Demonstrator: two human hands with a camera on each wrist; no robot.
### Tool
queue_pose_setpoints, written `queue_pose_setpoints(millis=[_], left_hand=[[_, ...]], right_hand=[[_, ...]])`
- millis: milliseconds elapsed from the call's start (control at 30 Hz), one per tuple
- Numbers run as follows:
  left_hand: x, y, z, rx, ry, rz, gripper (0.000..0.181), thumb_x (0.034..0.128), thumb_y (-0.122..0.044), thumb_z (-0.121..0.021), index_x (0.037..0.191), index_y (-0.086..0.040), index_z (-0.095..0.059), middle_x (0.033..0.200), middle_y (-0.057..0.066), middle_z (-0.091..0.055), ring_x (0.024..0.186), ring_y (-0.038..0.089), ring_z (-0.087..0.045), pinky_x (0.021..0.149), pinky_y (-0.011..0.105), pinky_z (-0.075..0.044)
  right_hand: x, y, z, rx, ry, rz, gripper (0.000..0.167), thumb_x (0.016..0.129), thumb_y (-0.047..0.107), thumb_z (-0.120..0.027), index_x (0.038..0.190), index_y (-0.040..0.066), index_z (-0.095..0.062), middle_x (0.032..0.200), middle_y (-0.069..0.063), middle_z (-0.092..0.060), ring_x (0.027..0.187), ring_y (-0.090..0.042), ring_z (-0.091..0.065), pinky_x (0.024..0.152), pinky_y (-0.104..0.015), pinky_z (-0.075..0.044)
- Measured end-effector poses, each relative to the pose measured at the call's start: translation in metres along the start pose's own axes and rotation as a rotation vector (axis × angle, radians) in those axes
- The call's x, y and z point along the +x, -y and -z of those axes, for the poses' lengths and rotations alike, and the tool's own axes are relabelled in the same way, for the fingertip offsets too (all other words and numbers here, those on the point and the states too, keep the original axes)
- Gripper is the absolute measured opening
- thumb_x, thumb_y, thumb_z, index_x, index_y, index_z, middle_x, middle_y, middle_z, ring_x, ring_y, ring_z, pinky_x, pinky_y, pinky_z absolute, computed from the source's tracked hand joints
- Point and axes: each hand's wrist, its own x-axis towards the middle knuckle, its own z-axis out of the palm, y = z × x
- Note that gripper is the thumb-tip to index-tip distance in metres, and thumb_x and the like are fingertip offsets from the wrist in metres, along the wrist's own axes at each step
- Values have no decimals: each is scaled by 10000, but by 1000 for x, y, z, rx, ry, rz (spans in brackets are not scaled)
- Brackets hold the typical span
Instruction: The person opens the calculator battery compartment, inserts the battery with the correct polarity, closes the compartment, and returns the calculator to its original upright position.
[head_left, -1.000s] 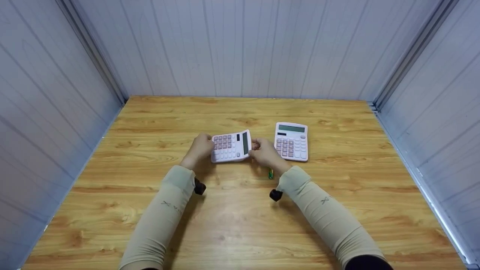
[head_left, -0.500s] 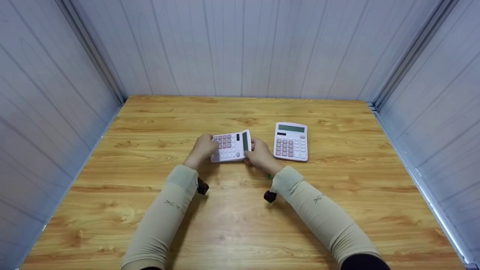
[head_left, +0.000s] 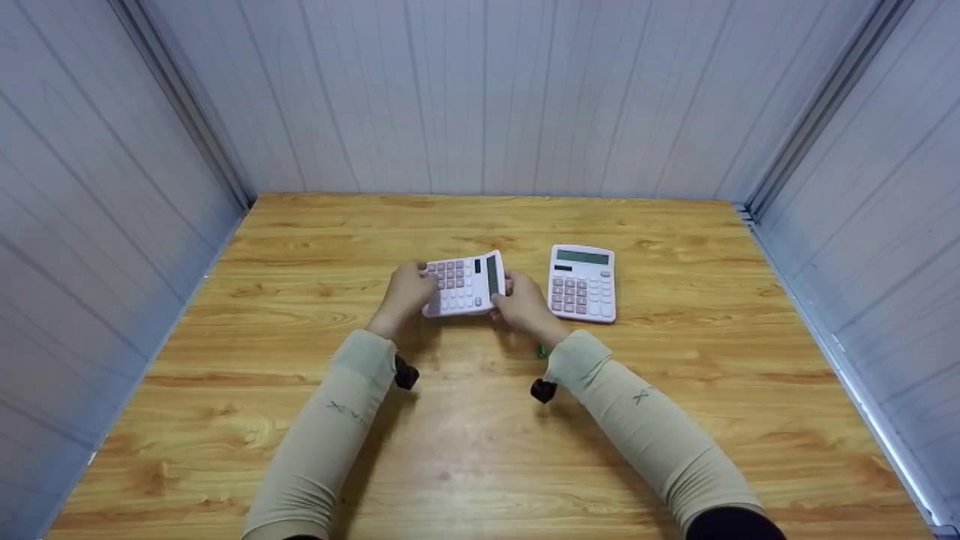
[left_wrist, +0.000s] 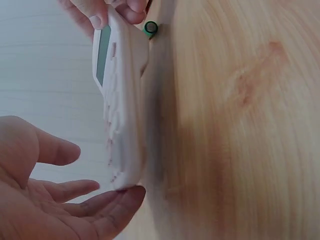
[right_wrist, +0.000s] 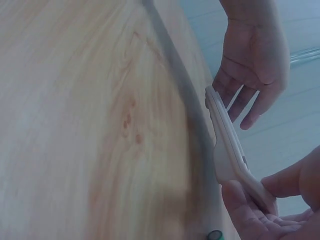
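Note:
A pinkish-white calculator (head_left: 463,285) is held tilted over the wooden table, its display end to the right. My right hand (head_left: 523,304) pinches that display end, thumb on the face and fingers beneath, as the right wrist view shows with the calculator (right_wrist: 230,142) seen edge-on. At the opposite end, the fingertips of my left hand (left_wrist: 55,200) touch the calculator's (left_wrist: 122,115) lower edge, and its thumb stands apart from the keys. A green battery (left_wrist: 150,28) lies on the table beyond the display end, mostly hidden by my right wrist in the head view.
A second calculator (head_left: 582,285) of the same kind lies face up on the table (head_left: 480,435), just right of my right hand. Pale panelled walls (head_left: 480,97) enclose the table at the back and both sides.
My right hand has shifted left and taken a firmer pinch on the display end. The calculator has risen slightly, display end most. My left thumb has moved over the keys.

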Motion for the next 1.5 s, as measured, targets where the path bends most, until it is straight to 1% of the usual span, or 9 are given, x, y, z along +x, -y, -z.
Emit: queue_pose_setpoints(millis=[133, 267, 433, 533, 733, 1000, 1167, 1400, 1500], left_hand=[[-1, -4, 2, -68, -13, 3, 588, 1058, -161, -534, 1559, 130, -440, 1509, 323, -567, 1393, 394, -572, 1208, 502, -495], [-3, -10, 5, -174, -14, 35, 590, 1077, -167, -537, 1585, 105, -414, 1538, 295, -537, 1404, 370, -556, 1206, 470, -497], [-3, -19, 8, -285, -25, 75, 578, 1065, -126, -517, 1589, 96, -415, 1493, 267, -562, 1282, 315, -608, 1093, 427, -582], [-2, -23, 8, -311, -27, 75, 553, 1052, -83, -495, 1566, 113, -439, 1449, 276, -591, 1191, 304, -651, 1004, 391, -634], [-2, -25, 6, -358, -18, 58, 500, 1049, -2, -478, 1528, 138, -478, 1410, 283, -621, 1101, 278, -687, 896, 306, -661], [-7, -29, 2, -428, 24, 20, 499, 1032, 56, -468, 1521, 152, -488, 1358, 286, -656, 1027, 266, -712, 909, 359, -672], [-12, -34, 0, -463, 61, 32, 520, 1010, 68, -486, 1526, 133, -495, 1301, 229, -659, 1003, 226, -705, 842, 300, -668], [-18, -38, -3, -502, 105, 33, 538, 987, 83, -497, 1522, 138, -490, 1374, 289, -666, 982, 221, -719, 803, 279, -665], [-21, -38, -5, -526, 115, 27, 525, 986, 87, -510, 1509, 136, -501, 1343, 277, -672, 940, 206, -721, 790, 280, -667]], right_hand=[[-3, 5, 6, 16, -16, 20, 560, 1043, -45, -577, 1583, -82, -436, 1220, -268, -744, 830, -290, -755, 844, -429, -686], [-6, 11, 13, 31, -34, 34, 560, 1041, -53, -578, 1581, -92, -435, 1210, -282, -740, 805, -284, -753, 841, -439, -685], [-10, 16, 24, 75, -51, 53, 568, 1035, -68, -569, 1587, -90, -436, 1193, -283, -726, 693, -156, -693, 726, -322, -674], [-12, 19, 29, 108, -58, 63, 573, 1027, -83, -558, 1586, -104, -430, 1205, -297, -721, 655, -109, -667, 645, -234, -635], [-17, 19, 39, 114, -49, 60, 567, 1040, -77, -561, 1589, -105, -422, 1172, -247, -706, 664, -117, -680, 694, -281, -665], [-25, 17, 51, 111, -50, 79, 539, 1036, -86, -568, 1563, -103, -458, 1153, -244, -704, 714, -161, -713, 714, -300, -678], [-31, 15, 60, 111, -51, 101, 530, 1032, -61, -567, 1553, -92, -476, 1114, -197, -699, 706, -158, -709, 645, -245, -644], [-37, 11, 69, 122, -48, 92, 522, 1021, -43, -567, 1536, -91, -499, 1149, -227, -735, 734, -182, -737, 587, -189, -596], [-39, 9, 72, 130, -50, 78, 529, 1013, -39, -579, 1535, -86, -504, 1120, -197, -741, 746, -187, -745, 592, -194, -596]])
